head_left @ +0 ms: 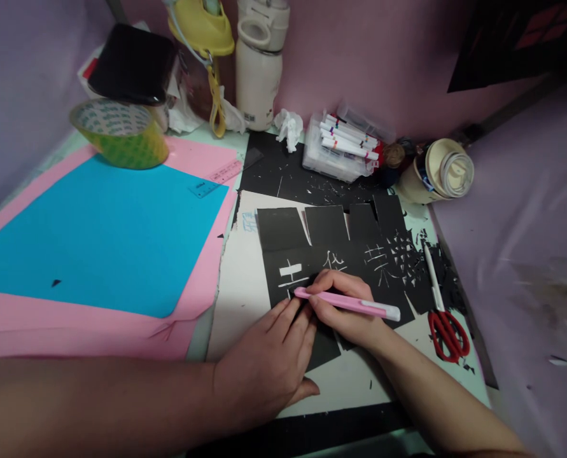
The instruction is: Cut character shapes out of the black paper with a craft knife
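My right hand (347, 305) grips a slim pink craft knife (343, 301) with a white end, its tip pointing left and down at a sheet of black paper (283, 235). White character shapes are cut through this sheet in a row, and slits run in from its top edge. Lying flat with fingers stretched, my left hand (273, 356) presses on the paper's lower left part, its fingertips close to the knife's tip. The blade's contact with the paper is hidden by the fingers. Under the black paper lies a pale board (238, 280).
Red-handled scissors (449, 334) lie at the right among black scraps. Blue paper (97, 235) on pink paper (202, 296) covers the left, with a tape roll (125, 137) and a clear ruler (216, 178). Behind stand a white bottle (259, 83) and a marker box (338, 149).
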`<move>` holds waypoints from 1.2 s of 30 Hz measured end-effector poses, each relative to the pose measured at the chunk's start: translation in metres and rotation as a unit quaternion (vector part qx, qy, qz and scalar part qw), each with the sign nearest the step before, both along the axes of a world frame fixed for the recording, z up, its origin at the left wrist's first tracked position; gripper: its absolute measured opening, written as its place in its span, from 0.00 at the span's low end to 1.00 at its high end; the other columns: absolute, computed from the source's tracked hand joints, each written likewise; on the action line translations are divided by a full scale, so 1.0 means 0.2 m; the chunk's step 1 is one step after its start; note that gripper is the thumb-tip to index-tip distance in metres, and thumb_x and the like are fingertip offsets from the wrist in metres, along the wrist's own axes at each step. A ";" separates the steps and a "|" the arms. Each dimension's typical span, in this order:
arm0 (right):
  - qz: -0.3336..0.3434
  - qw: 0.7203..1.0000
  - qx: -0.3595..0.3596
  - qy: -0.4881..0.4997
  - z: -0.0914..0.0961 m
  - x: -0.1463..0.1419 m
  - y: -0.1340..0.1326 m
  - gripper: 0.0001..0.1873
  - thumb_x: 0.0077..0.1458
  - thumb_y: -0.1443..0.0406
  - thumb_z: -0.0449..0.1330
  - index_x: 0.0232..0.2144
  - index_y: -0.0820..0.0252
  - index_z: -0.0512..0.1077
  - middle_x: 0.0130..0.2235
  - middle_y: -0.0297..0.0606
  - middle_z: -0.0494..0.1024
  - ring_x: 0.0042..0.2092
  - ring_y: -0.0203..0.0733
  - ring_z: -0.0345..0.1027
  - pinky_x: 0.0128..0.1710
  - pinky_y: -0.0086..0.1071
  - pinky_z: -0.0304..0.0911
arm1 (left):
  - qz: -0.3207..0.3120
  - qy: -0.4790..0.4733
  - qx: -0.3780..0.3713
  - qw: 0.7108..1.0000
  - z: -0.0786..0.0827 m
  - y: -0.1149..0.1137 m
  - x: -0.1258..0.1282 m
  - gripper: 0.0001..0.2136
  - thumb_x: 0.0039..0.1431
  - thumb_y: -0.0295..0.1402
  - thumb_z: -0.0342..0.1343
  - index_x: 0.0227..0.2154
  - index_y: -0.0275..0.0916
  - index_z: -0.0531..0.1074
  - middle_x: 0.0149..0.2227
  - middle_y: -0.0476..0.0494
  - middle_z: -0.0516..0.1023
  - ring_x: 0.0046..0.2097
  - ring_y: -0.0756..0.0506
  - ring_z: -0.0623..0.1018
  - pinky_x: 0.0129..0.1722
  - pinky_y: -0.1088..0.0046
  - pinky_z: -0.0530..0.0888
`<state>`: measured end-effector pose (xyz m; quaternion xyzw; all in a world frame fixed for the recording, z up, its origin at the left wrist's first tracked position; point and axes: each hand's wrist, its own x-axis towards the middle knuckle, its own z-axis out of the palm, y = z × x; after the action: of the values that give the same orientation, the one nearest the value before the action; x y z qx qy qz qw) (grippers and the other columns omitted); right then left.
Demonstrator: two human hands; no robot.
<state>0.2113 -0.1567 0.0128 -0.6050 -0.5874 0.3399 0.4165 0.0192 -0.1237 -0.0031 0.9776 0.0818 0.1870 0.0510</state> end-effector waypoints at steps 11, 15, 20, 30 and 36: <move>-0.029 1.000 0.000 -0.007 -0.01 0.00 0.00 0.05 0.51 0.69 0.61 0.25 0.57 0.71 0.26 0.32 0.73 0.27 0.36 0.67 0.28 0.31 0.62 | 0.000 0.009 0.006 1.000 0.01 0.01 0.00 0.39 0.56 0.59 0.56 0.53 0.23 0.70 0.55 0.27 0.74 0.57 0.32 0.73 0.60 0.59 0.61; -0.033 0.999 0.015 -0.003 -0.02 0.01 0.00 0.05 0.52 0.70 0.61 0.25 0.58 0.70 0.25 0.31 0.72 0.27 0.35 0.66 0.28 0.30 0.61 | 0.000 0.012 0.013 1.000 0.01 0.00 0.00 0.39 0.58 0.58 0.54 0.54 0.22 0.70 0.56 0.26 0.73 0.58 0.31 0.72 0.60 0.58 0.60; -0.038 0.999 0.014 0.011 -0.02 0.01 0.00 0.06 0.52 0.70 0.60 0.25 0.57 0.69 0.25 0.30 0.72 0.27 0.35 0.65 0.28 0.29 0.61 | -0.002 0.030 0.018 0.999 0.00 0.00 -0.01 0.38 0.60 0.58 0.51 0.56 0.23 0.68 0.58 0.26 0.71 0.60 0.32 0.70 0.62 0.58 0.59; -0.055 0.998 0.031 0.002 -0.03 0.01 0.00 0.05 0.50 0.70 0.60 0.24 0.57 0.70 0.25 0.31 0.74 0.27 0.36 0.67 0.28 0.30 0.62 | 0.009 0.014 0.013 1.000 -0.02 -0.01 -0.01 0.38 0.60 0.58 0.51 0.55 0.23 0.70 0.57 0.26 0.72 0.60 0.31 0.70 0.61 0.58 0.61; -0.022 1.000 0.008 -0.020 -0.03 0.01 -0.02 0.04 0.52 0.70 0.61 0.27 0.57 0.72 0.27 0.33 0.76 0.29 0.37 0.69 0.29 0.30 0.64 | 0.010 0.012 0.014 1.000 -0.02 -0.02 -0.01 0.37 0.60 0.57 0.52 0.54 0.23 0.70 0.55 0.28 0.74 0.59 0.31 0.70 0.61 0.57 0.61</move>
<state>0.2126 -0.1598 0.0070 -0.6207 -0.5849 0.3140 0.4172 0.0181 -0.1268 -0.0076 0.9796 0.0892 0.1768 0.0343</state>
